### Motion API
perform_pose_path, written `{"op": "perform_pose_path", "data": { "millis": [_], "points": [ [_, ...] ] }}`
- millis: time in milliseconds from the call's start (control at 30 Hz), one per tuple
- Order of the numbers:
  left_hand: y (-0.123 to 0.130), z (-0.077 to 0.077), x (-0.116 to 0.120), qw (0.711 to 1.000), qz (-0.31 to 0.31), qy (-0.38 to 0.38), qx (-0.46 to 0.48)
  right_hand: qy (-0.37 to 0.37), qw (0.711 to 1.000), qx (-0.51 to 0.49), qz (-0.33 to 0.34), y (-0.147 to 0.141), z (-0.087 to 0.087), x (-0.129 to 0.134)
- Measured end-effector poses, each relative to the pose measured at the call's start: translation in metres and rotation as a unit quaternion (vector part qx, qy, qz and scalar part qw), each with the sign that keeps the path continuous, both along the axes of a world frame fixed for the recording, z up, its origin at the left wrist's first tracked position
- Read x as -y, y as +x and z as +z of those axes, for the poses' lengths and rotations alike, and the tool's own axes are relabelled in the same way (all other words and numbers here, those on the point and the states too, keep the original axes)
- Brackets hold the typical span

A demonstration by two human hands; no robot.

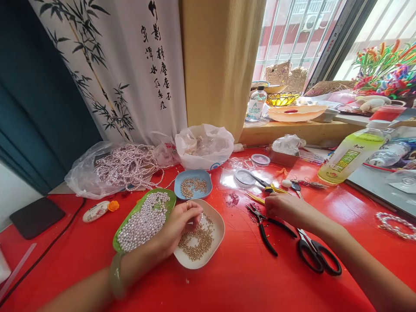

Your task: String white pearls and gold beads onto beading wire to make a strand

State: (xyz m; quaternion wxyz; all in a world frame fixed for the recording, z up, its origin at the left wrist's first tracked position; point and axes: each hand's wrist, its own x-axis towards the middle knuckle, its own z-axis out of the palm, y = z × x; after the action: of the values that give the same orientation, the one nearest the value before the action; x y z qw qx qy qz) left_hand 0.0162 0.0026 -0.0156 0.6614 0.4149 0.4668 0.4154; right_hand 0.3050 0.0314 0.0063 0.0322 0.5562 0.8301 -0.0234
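My left hand [183, 223] hovers over the upper left of a cream dish [219, 216] of small gold beads [198, 247]; its fingers are pinched together, and anything between them is too small to make out. Left of it lies a green tray [118, 232] of pearly beads [143, 225]. Behind stands a blue dish [178, 184] with gold beads. My right hand [276, 206] is down at the yellow-handled tool [256, 198], fingers curled and their tips hidden. Black-handled pliers [266, 236] lie just below it, and scissors [320, 258] rest to the right.
Strings of pearls [126, 167] in a plastic bag lie at the back left, beside a white bag [204, 147]. A green drink bottle [352, 154] stands at the right, near a pearl bracelet [394, 225]. A black cable [48, 247] crosses the left side.
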Motion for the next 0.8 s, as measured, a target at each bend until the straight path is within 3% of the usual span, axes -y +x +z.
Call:
{"op": "perform_pose_path", "data": {
  "millis": [200, 367, 500, 600, 800],
  "points": [
    [-0.001, 0.001, 0.000, 1.000, -0.005, 0.001, -0.002, 0.036, 0.999, -0.004, -0.005, 0.002, 0.000, 0.002],
    [-0.001, 0.001, 0.001, 1.000, -0.011, 0.002, -0.004, 0.066, 0.985, -0.150, -0.047, -0.005, 0.011, -0.001],
    [-0.001, 0.001, 0.000, 1.000, -0.008, -0.004, -0.005, 0.032, 0.972, -0.234, -0.021, -0.006, 0.010, -0.003],
    [-0.001, 0.001, 0.000, 1.000, -0.004, -0.009, -0.007, 0.047, 0.976, -0.211, -0.023, -0.002, 0.006, -0.007],
    [0.000, 0.002, 0.001, 1.000, -0.006, -0.010, -0.008, 0.089, 0.994, -0.036, -0.056, -0.001, 0.005, -0.004]
  ]
}}
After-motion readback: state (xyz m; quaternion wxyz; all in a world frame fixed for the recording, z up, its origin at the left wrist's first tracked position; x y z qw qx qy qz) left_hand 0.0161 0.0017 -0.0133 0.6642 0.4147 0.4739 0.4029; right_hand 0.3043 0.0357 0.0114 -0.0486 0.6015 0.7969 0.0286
